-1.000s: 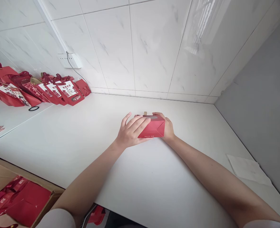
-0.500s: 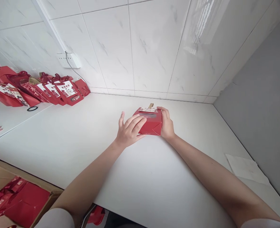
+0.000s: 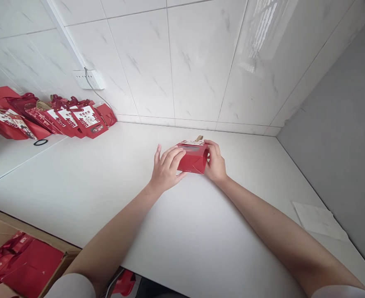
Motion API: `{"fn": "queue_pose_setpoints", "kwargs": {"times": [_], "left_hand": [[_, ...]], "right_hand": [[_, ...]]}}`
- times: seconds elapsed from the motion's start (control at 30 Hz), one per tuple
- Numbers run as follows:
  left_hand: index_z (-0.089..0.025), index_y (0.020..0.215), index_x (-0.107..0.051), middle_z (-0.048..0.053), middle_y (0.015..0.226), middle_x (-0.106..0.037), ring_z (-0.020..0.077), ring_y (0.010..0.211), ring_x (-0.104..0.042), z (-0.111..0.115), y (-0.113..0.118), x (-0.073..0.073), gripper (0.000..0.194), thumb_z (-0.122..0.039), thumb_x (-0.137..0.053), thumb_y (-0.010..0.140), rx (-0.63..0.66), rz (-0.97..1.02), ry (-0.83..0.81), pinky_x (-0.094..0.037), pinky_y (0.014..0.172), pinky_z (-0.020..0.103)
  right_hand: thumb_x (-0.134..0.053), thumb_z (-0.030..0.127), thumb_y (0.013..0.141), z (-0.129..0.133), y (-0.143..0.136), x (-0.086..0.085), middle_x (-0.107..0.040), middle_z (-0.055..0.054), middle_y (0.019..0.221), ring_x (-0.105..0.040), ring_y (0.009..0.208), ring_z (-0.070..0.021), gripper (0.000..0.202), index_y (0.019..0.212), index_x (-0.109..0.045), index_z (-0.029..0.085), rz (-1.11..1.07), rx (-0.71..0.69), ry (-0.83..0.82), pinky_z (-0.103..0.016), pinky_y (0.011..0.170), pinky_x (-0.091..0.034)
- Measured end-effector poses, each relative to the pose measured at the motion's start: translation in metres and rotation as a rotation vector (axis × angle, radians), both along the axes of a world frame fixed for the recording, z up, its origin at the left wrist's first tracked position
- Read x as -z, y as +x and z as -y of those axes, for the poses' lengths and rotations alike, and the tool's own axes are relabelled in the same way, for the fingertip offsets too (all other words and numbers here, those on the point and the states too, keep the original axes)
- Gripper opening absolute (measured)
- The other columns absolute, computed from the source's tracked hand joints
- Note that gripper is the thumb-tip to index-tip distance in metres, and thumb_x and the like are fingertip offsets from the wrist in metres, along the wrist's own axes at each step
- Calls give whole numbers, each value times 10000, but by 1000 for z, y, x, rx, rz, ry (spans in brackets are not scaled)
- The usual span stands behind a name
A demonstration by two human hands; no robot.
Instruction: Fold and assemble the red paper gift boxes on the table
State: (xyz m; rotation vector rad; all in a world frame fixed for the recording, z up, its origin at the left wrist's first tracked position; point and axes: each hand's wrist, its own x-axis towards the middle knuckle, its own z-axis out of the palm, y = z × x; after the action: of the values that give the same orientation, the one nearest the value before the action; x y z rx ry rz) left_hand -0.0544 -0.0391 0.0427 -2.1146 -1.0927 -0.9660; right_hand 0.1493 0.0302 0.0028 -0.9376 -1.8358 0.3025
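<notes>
Far left: red gift bags (image 3: 91, 120) stand on the counter (image 3: 188, 231), well apart from both hands. Centre: the left hand (image 3: 166, 169) clamps the left part of the windowed red box (image 3: 192, 162), fingers above, thumb at the lower near edge. The box lies between the hands, window up, ribbon loop (image 3: 200, 138) wallward; its foreshortened long axis cannot be confirmed. Right: the right hand (image 3: 216, 162) curls its fingers against the box's right side; clamping cannot be confirmed. Both hands are equally near.
</notes>
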Motion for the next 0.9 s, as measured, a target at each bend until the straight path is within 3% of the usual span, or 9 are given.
{"fn": "queue_pose_setpoints", "kwargs": {"times": [0.13,0.23,0.37,0.47,0.6,0.7,0.8,0.9], "left_hand": [[-166,1375,-434,167,1352,-548,331,1274,-518,0,1,2,636,-186,-655,778,-126,87,-151,-363,1108,550],[-180,1425,-347,173,1408,-483,326,1281,-506,-2,0,8,748,-102,-637,740,-131,205,-265,-516,943,458],[-238,1391,-321,145,1373,-497,286,1197,-578,-5,1,14,789,-142,-706,709,-64,651,-518,-580,778,351],[-247,1308,-392,110,1300,-569,255,1122,-622,-8,3,14,777,-245,-816,656,85,1074,-704,-587,803,341],[-242,1241,-553,75,1296,-608,212,1127,-634,-14,2,14,598,-292,-814,704,372,1437,-1181,-584,805,256],[-212,1166,-647,73,1259,-641,182,1115,-642,-18,-5,16,508,-247,-830,694,440,1485,-1458,-571,770,176],[-204,1194,-643,95,1262,-644,193,1046,-675,-22,-13,18,508,-318,-810,728,480,1474,-1545,-589,796,225],[-280,1324,-534,91,1352,-587,235,1079,-666,-23,-18,19,598,-447,-738,788,439,1403,-1432,-601,827,342]], "right_hand": [[-463,104,849,-2,-1,0,-529,-112,1328,-605,1099,-251,342,1159,-511,242,64,86,122,-375,707,-565],[-434,91,883,-1,-3,1,-546,-129,1330,-602,1109,-269,341,1178,-524,236,125,114,256,-427,817,-542],[-458,108,912,3,-6,2,-453,-127,1473,-584,1151,-275,436,1318,-460,267,187,60,434,-482,944,-485],[-511,170,915,8,-10,1,-310,-111,1572,-447,1346,-304,570,1438,-342,316,146,14,464,-527,1052,-414],[-558,371,927,17,-17,-4,-110,-106,1638,-280,1459,-331,686,1513,-208,306,-73,-44,150,-577,1120,-349],[-547,482,930,16,-20,-5,-255,-109,1602,-377,1418,-281,763,1532,-116,299,-266,-323,-213,-506,1098,-431],[-548,520,928,9,-18,0,-468,-82,1487,-493,1333,-242,662,1481,-266,292,-381,-521,-496,-430,1061,-489],[-554,559,914,2,-15,4,-509,-60,1459,-516,1306,-241,605,1426,-391,282,-418,-496,-610,-420,1081,-468]]}}
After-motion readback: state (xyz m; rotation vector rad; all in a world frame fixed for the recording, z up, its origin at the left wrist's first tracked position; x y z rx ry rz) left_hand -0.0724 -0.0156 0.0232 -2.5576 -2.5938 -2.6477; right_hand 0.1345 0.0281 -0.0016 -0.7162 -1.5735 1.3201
